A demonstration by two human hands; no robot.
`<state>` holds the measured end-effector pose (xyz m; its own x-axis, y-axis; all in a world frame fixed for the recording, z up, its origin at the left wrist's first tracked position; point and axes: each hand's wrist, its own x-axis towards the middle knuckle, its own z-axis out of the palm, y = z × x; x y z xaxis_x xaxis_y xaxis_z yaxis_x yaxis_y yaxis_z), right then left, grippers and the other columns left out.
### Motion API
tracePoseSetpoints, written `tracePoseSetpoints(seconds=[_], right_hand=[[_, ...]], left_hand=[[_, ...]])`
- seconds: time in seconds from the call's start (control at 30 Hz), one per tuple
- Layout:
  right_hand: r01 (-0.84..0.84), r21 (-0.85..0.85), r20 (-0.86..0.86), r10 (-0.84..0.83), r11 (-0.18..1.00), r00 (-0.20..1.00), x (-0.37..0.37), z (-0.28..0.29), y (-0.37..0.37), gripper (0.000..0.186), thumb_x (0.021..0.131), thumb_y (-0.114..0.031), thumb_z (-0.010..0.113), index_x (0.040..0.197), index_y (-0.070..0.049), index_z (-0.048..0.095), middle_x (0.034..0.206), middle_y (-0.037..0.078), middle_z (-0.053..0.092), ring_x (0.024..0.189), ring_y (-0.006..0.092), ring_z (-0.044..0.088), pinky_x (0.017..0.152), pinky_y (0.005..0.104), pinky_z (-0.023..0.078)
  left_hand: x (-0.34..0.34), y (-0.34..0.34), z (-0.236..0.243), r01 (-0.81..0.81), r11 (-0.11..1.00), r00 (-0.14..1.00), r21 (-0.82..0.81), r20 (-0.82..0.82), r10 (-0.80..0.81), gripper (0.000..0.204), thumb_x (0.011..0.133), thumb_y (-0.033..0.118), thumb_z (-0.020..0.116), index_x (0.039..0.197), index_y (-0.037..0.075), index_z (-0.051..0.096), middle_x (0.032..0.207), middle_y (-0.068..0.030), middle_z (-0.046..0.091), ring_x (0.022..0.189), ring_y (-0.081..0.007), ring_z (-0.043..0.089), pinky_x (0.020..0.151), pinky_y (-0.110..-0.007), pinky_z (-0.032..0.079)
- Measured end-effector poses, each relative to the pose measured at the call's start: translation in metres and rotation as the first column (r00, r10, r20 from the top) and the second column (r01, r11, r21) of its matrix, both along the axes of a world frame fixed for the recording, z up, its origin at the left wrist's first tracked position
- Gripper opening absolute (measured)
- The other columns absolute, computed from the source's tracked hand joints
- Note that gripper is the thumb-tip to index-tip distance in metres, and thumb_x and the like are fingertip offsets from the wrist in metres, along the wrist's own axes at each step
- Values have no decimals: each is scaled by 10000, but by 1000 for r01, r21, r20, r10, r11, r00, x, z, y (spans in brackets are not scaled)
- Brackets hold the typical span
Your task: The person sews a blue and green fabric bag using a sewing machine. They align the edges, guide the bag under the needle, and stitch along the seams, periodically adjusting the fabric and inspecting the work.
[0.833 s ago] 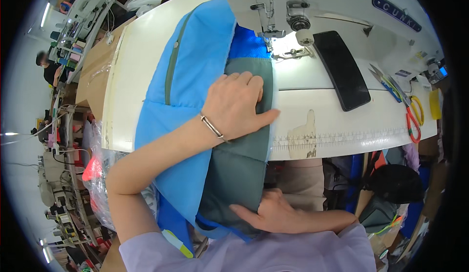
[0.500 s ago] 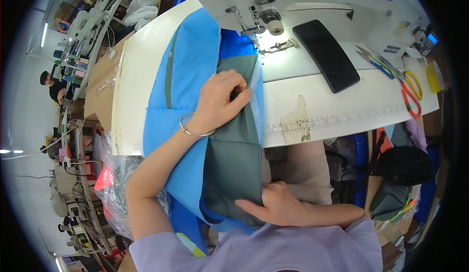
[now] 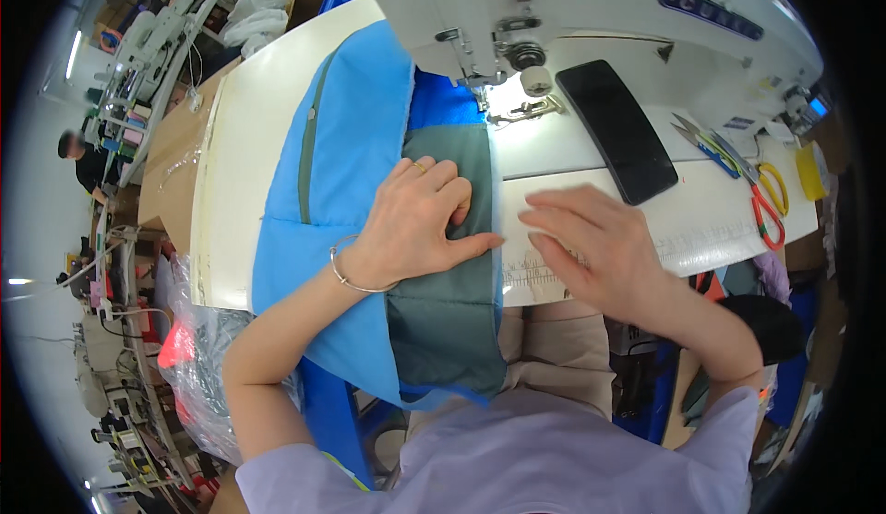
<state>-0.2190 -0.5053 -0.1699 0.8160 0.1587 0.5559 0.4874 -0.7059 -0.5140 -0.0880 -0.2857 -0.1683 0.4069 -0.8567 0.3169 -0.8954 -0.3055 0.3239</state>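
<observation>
A panel of light blue fabric (image 3: 355, 168) lies under the sewing machine (image 3: 591, 2), with a grey-green fabric piece (image 3: 443, 329) on its right part. A shiny darker blue patch (image 3: 441, 103) shows beside the presser foot (image 3: 481, 99). My left hand (image 3: 420, 214) rests on the grey-green piece, fingers bent and apart from the thumb, which stretches to the fabric's right edge. Just right of that edge, my right hand (image 3: 600, 251) hovers over the table with its fingers apart, holding nothing.
On the white table, a black phone (image 3: 616, 131) lies right of the needle area. Scissors with red and yellow handles (image 3: 771, 200) and a yellow tape roll (image 3: 811, 171) lie farther right. A clear plastic bag (image 3: 208, 376) stands at the left. Another person (image 3: 88, 163) is at the far left.
My right hand has come up from the fabric's near end to beside its right edge, leaving the fabric. My left thumb has straightened out from the index finger.
</observation>
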Motion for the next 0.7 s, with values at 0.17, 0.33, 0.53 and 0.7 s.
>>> tracePoseSetpoints(seconds=[0.17, 0.33, 0.53, 0.7], right_hand=[[-157, -240, 72, 179, 958, 981, 43, -11, -9, 224, 824, -74, 765, 1031, -9, 713, 1146, 104, 685, 1075, 257, 654, 877, 369, 568], [-220, -288, 104, 258, 932, 960, 59, -23, -5, 309, 819, -106, 760, 1094, 20, 698, 1145, 117, 676, 1111, 275, 625, 943, 389, 545], [-262, -387, 129, 333, 884, 934, 57, -30, 3, 370, 808, -133, 714, 1126, 52, 679, 1156, 183, 659, 1159, 329, 604, 985, 430, 515], [-248, -390, 183, 339, 887, 923, 55, -32, 5, 282, 800, -144, 653, 1005, 46, 690, 1097, 190, 662, 1132, 329, 623, 972, 419, 520]], left_hand=[[2, 5, -6, 45, 998, 999, -42, 8, -44, 274, 810, 203, 794, 782, 91, 546, 795, -52, 502, 700, -256, 453, 674, -378, 349], [7, 10, -5, 74, 997, 996, -25, -55, -75, 162, 830, 105, 724, 829, 57, 569, 864, -87, 543, 748, -269, 472, 684, -398, 365], [14, 6, 12, 81, 986, 996, -146, -31, -87, 92, 849, 74, 654, 841, 29, 575, 1220, -211, 660, 1150, -382, 614, 999, -506, 471], [15, -2, 23, 112, 994, 991, -13, -79, -112, 87, 880, 79, 640, 876, 22, 574, 1355, -250, 629, 1321, -421, 564, 1161, -596, 368]])
